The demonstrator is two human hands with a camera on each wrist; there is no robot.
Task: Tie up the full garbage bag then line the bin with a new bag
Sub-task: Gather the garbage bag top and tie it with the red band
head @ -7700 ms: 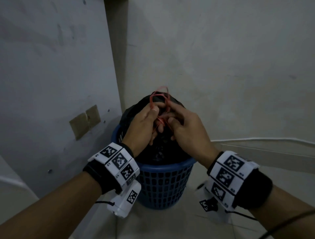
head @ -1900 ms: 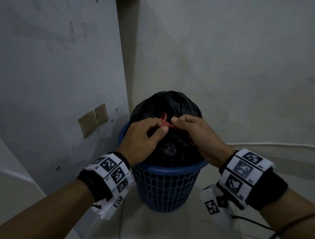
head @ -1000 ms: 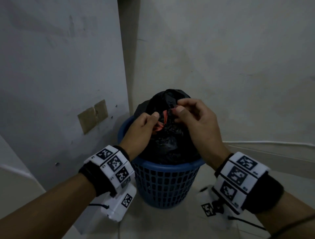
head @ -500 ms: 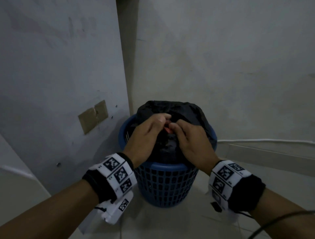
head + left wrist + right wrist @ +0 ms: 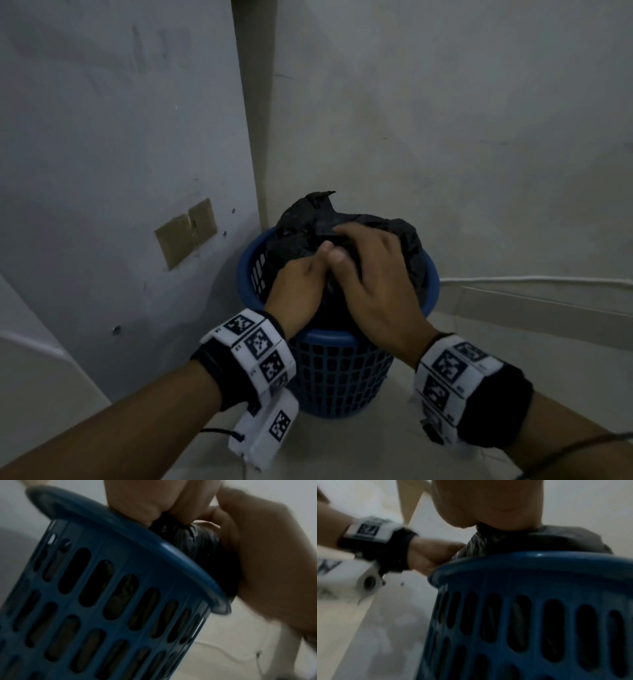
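Both of my hands are on the black garbage bag [image 5: 404,236], which sits inside the blue slotted bin [image 5: 339,380] and bulges above its rim. The bin stands on the pale floor [image 5: 376,442] in a corner where two grey walls meet.

My left hand [image 5: 298,291] is curled into the gathered plastic on the near left side of the bag; from the left wrist view the fingers [image 5: 181,507] bunch around a twisted neck of black plastic just above the bin's rim [image 5: 154,545]. My right hand [image 5: 376,281] lies over the top of the bag beside it, thumb touching my left thumb, fingers bent down over the crumpled plastic and gripping it. In the right wrist view the heel of that hand presses on the bag right above the rim [image 5: 539,561].

A loose peak of the bag [image 5: 318,202] sticks up behind my hands, towards the corner.

A brown taped patch [image 5: 186,231] is on the left wall, and a white cable [image 5: 534,280] runs along the base of the right wall. Both wrists carry white bands with black square markers [image 5: 257,346].
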